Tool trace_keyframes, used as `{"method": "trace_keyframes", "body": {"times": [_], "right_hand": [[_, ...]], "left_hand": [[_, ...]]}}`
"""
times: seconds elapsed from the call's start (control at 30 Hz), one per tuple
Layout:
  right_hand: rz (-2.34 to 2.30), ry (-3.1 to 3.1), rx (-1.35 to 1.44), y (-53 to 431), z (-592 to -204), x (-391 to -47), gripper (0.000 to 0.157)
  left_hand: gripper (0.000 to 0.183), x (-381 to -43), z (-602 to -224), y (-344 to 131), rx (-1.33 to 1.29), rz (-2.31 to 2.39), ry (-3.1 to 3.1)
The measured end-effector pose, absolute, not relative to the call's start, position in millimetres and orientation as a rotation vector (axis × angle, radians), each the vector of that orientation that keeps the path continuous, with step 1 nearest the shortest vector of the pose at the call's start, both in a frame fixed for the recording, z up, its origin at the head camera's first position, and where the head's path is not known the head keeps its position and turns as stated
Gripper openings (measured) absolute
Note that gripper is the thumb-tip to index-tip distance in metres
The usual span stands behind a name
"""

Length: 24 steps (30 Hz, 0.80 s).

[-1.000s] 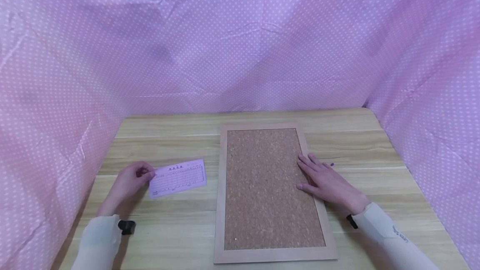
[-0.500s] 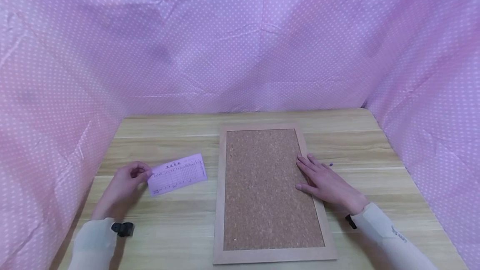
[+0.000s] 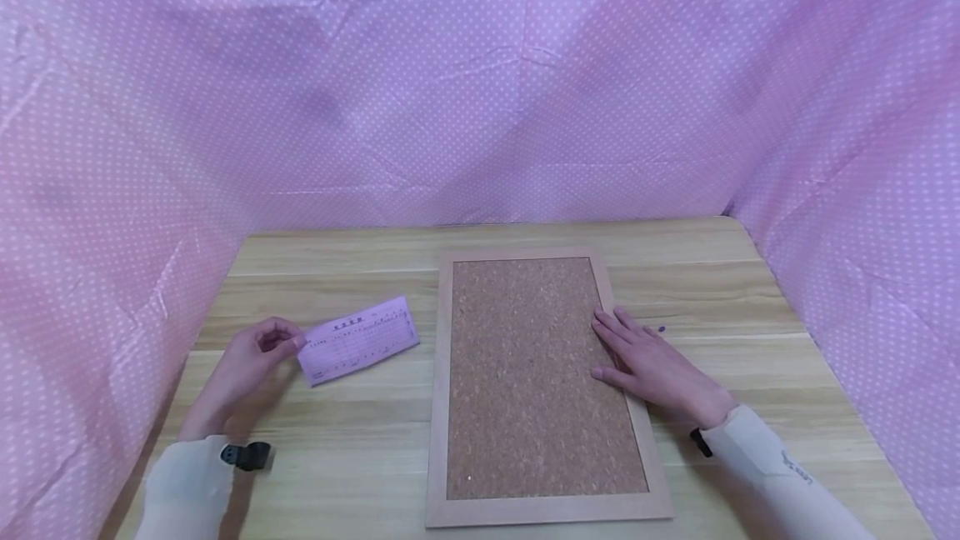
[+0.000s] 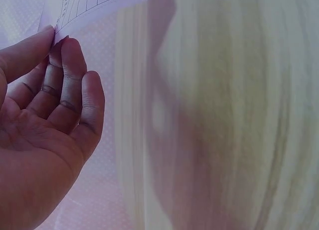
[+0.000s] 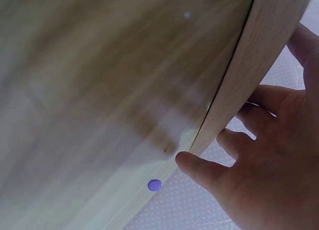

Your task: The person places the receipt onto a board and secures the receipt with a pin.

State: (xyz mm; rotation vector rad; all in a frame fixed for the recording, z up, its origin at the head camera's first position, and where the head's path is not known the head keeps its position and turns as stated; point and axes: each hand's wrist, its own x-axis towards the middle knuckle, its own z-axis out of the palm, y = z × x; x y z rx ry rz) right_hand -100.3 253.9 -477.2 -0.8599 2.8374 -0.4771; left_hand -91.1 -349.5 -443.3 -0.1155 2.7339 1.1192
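Note:
Between thumb and fingertips, my left hand (image 3: 251, 365) pinches the left end of a printed paper slip (image 3: 360, 342), pinkish-purple with a ruled table on it. In the left wrist view the slip (image 4: 92, 8) is raised above the table, and the other fingers bend loosely below it. A cork board (image 3: 543, 373) in a pale wooden frame lies to the right of the slip, apart from it. My right hand (image 3: 652, 365) rests with extended fingers on the board's right edge. The right wrist view shows the fingers along the wooden frame (image 5: 254, 56).
A small purple round piece (image 5: 155, 185) lies on the wooden table (image 3: 360, 465) just beyond my right hand. Pink dotted cloth (image 3: 480, 90) hangs around the back and sides. A tiny white speck (image 3: 469, 478) shows near the cork's lower left corner.
The slip has tilted, its right end swinging away from me and slightly right. My left hand shifted a little to the left. The right hand and board stay practically in place.

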Motion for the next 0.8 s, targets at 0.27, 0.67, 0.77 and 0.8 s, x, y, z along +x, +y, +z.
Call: {"method": "trace_keyframes", "body": {"times": [0.27, 0.67, 0.77, 0.8], "right_hand": [[-0.475, 2.836, -0.858, 254.0, -477.9, -100.8, 0.081], [-0.475, 2.835, -0.855, 253.7, -476.9, -100.7, 0.082], [-0.479, 2.832, -0.850, 253.6, -477.1, -100.6, 0.082], [-0.481, 2.830, -0.849, 253.6, -477.1, -100.5, 0.082]], "left_hand": [[0.033, -91.1, -436.1, -342.0, -0.091, 1.233, 2.708], [0.023, -90.8, -431.7, -330.5, 0.008, 1.327, 2.751], [0.020, -90.6, -430.4, -327.6, 0.027, 1.341, 2.754], [0.020, -90.4, -429.9, -326.7, 0.024, 1.342, 2.756]]}}
